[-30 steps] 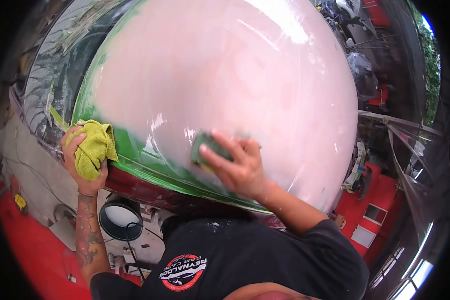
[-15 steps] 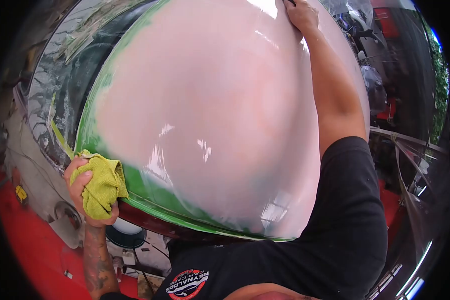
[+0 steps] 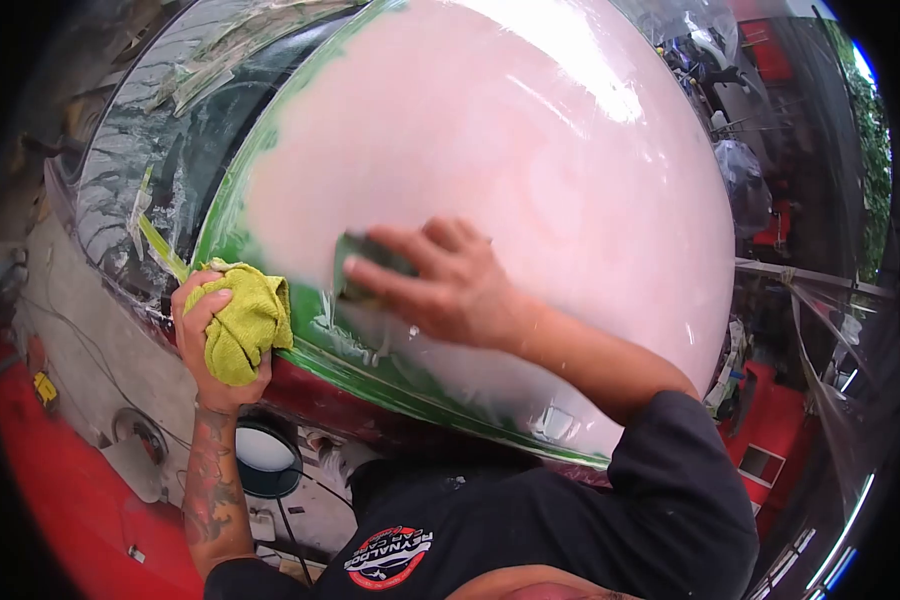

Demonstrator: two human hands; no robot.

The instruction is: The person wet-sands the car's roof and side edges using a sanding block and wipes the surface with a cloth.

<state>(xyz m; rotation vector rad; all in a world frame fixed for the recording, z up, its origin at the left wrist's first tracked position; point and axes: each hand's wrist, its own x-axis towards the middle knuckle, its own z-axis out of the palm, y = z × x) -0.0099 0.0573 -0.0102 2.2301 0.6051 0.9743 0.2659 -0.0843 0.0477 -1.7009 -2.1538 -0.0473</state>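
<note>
Closest to me is a black short-sleeved T-shirt (image 3: 560, 510) with a round red, white and black logo, on a person leaning over the work. The left hand (image 3: 198, 335) is clamped on a crumpled yellow-green cloth (image 3: 242, 325) at the near left corner of a large, domed, pale pink panel (image 3: 570, 230). The right hand (image 3: 455, 285), a little blurred, is clamped over a flat dark green block (image 3: 382, 262), which lies against the panel's near left part.

The surface shines, with a broad white glare towards its far edge and smaller bright streaks nearer. A vivid green band (image 3: 310, 310) follows the near edge and climbs the left side, blurring cloudily into the pink. Below it I see glossy dark red bodywork (image 3: 310, 390); to the left, dark, streaky glass (image 3: 185, 150).

Down past the edge stands a round black bucket (image 3: 270, 483), pale inside, on the grey floor (image 3: 75, 310). A red floor area (image 3: 60, 480) spreads at the left, with a small yellow object (image 3: 45, 388) near it. Over to the right hang clear plastic sheeting (image 3: 815, 350) and, farthest off, green foliage (image 3: 875, 160) outside.
</note>
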